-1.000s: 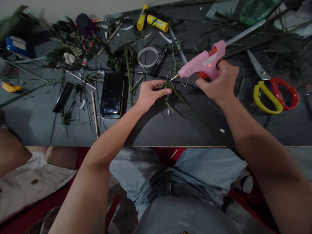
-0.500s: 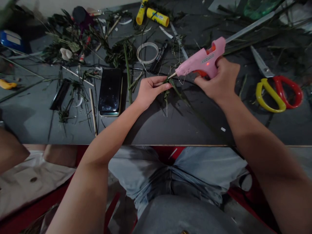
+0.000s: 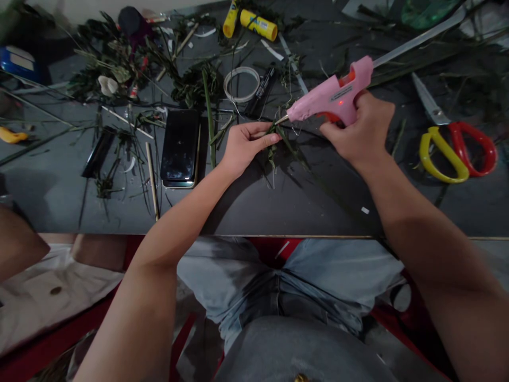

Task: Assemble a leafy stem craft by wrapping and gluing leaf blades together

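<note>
My right hand (image 3: 363,127) is wrapped round the handle of a pink glue gun (image 3: 326,98), whose small red light glows. A long clear glue stick (image 3: 421,40) juts from its rear. The metal nozzle points left, close to the fingertips of my left hand (image 3: 246,146). Between thumb and fingers, that hand pinches a green leaf strip (image 3: 292,151), with knotted green bits and thin pale strands hanging below. Whether the nozzle touches the leaf I cannot tell.
Left of my left hand lie stacked phones (image 3: 180,146) and a thin wooden stick (image 3: 151,180). Scissors (image 3: 445,154) with red and yellow handles lie at right. Behind are a tape roll (image 3: 226,85), yellow glue tubes (image 3: 258,25) and leaf scraps. Another person's arm (image 3: 19,244) shows at left.
The glue gun and my right hand have shifted very slightly, with the nozzle still at the leaf strip. My left hand keeps its pinch in nearly the same place.
</note>
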Demonstrator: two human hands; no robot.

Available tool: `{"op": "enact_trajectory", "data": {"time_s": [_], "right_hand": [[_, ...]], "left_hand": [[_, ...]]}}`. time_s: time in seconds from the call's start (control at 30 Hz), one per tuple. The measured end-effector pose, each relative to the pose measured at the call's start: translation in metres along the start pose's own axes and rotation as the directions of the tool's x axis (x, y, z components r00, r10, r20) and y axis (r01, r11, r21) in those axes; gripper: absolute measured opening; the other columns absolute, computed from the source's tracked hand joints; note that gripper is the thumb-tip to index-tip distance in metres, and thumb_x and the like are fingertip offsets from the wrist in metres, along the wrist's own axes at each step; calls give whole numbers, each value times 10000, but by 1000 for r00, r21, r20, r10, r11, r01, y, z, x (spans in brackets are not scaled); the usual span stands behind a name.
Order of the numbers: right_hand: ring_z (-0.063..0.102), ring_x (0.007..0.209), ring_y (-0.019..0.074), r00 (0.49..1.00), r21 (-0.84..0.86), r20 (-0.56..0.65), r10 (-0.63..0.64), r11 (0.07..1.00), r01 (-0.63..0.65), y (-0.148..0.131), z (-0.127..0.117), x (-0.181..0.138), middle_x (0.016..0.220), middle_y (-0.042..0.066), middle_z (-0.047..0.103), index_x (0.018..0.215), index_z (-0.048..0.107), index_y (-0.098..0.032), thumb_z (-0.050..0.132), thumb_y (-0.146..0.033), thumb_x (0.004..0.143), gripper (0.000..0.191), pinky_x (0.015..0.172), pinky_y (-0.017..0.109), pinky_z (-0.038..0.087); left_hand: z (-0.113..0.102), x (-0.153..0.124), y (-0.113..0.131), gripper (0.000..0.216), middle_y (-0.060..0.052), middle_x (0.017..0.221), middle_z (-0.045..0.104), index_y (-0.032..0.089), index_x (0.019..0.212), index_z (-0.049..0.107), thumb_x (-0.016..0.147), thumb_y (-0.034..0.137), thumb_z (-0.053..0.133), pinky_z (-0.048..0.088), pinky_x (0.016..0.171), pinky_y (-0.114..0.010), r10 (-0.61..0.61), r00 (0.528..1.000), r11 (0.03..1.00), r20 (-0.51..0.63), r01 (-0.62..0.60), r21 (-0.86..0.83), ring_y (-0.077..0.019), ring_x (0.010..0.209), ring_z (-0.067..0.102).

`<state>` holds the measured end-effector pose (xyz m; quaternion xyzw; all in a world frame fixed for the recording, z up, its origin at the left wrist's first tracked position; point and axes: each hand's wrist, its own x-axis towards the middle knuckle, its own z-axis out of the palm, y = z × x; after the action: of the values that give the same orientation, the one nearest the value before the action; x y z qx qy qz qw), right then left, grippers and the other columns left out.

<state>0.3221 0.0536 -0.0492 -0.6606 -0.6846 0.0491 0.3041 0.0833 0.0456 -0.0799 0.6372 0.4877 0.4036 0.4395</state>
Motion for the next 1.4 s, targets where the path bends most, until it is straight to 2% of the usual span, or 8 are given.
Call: {"op": "enact_trajectory", "data": {"time_s": [0.23,0.5,0.83,1.0,1.1,1.17,1.27,1.4], "right_hand": [[587,751,253,999,-55,33,9,998,-7,-2,-3,1,709,33,504,723,235,-279,674,-307,657,445,753,394,431],[576,725,242,1000,-53,4,-8,999,8,1,-1,1,676,20,474,713,225,-275,678,-318,666,457,730,381,427],[585,746,253,999,-36,27,27,999,-26,-3,-3,0,651,10,448,706,226,-274,706,-298,658,484,742,389,448],[611,762,255,1000,-45,16,27,999,-26,-3,-4,0,689,37,525,704,221,-280,704,-302,669,484,741,389,448],[657,811,264,999,-62,46,30,998,-27,-3,-3,0,754,66,603,713,220,-282,701,-282,688,481,769,384,464],[682,864,269,997,-100,52,56,994,-51,-3,-2,0,797,76,641,722,258,-276,716,-255,688,460,800,378,480],[704,939,278,996,-160,30,84,984,-78,-4,1,1,868,94,684,767,406,-233,759,-213,668,367,850,369,495],[714,969,293,996,-169,16,85,982,-81,-8,-1,-1,926,136,719,915,588,-142,790,-256,716,307,869,367,501]], "left_hand": [[0,0,-3,405,-39,987,799,216,1028,761,784,537,799,625,831,-372,-8,1000,999,-5,8,-44,-244,996,758],[0,3,-4,338,-42,1035,793,216,1048,751,805,445,805,619,870,-368,12,1000,1000,-21,-13,-15,-223,1010,749],[0,2,-3,353,-37,1058,791,219,1050,750,806,468,800,613,889,-376,11,1000,1000,-15,-11,-28,-233,1043,748],[0,2,-3,364,-28,1067,785,232,1067,745,813,489,789,613,904,-404,20,1000,1000,-17,-19,5,-254,1100,734],[-1,3,-10,411,-31,1043,786,233,1061,751,798,546,786,623,888,-416,77,997,996,-20,-78,-32,-262,1081,741],[-2,6,-16,472,-24,996,787,233,1032,761,757,616,790,635,858,-411,129,991,989,-29,-131,-62,-264,1057,748],[-2,9,-22,550,-17,916,784,228,965,771,678,696,802,647,814,-388,183,981,977,-58,-188,-97,-254,997,759],[-2,10,-21,556,-22,887,789,223,935,776,660,705,807,648,780,-368,202,978,970,-58,-208,-125,-228,908,768]]}}
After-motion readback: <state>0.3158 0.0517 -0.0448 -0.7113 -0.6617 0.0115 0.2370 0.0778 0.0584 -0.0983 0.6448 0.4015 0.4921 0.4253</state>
